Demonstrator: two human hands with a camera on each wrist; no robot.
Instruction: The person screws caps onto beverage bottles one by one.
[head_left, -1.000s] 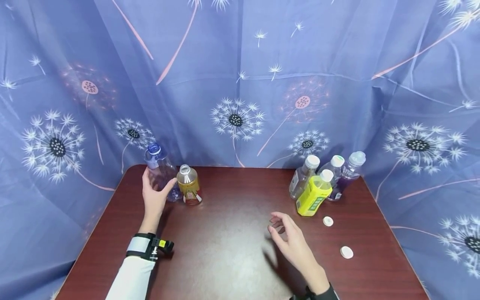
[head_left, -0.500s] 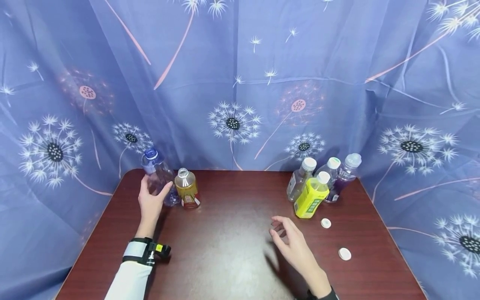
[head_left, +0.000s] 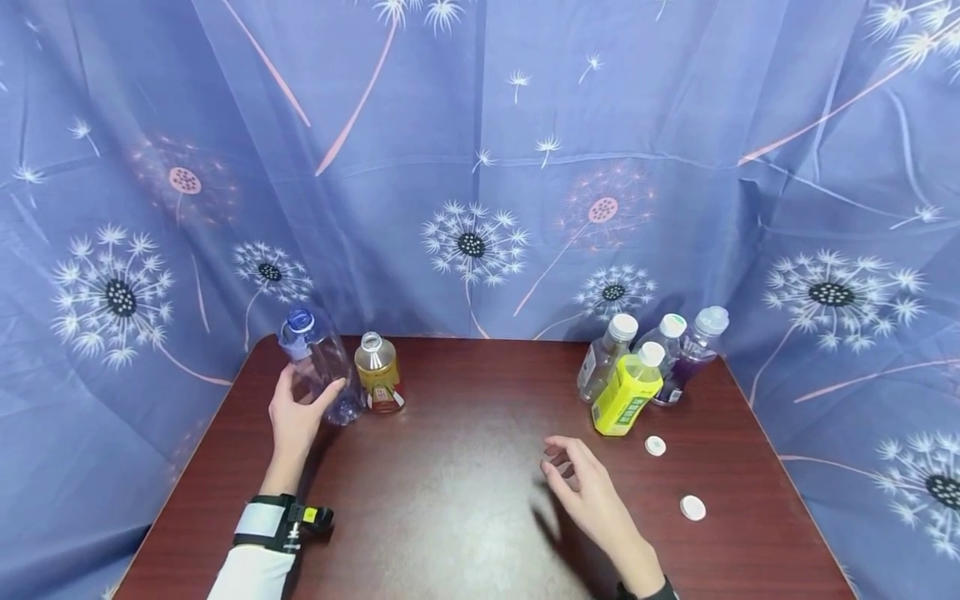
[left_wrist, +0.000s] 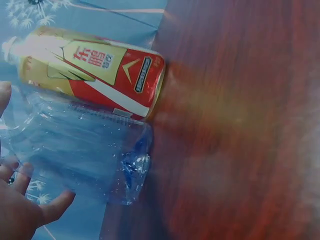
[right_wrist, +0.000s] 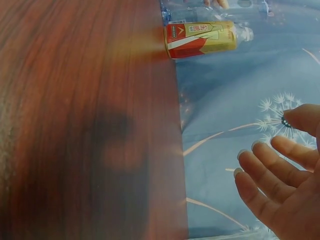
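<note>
Clear, blue-tinted plastic bottle (head_left: 328, 367), blue up top, and your left hand (head_left: 295, 423) grips it, thumb and fingers wide around it; your right hand (head_left: 588, 493) curves loosely, fingers apart.

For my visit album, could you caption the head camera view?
Left hand holding a bluish bottle, right hand above the table.

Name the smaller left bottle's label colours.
Its label is mainly yellow and red, clearest in the left wrist view.

A bottle (head_left: 324, 354) is in the left hand (head_left: 295, 419), another bottle (head_left: 380, 379) just right of it; on the desk (head_left: 465, 467), four bottles (head_left: 626, 402) stand ahead-right of the right hand (head_left: 592, 500), two caps (head_left: 693, 507) to its right.
</note>
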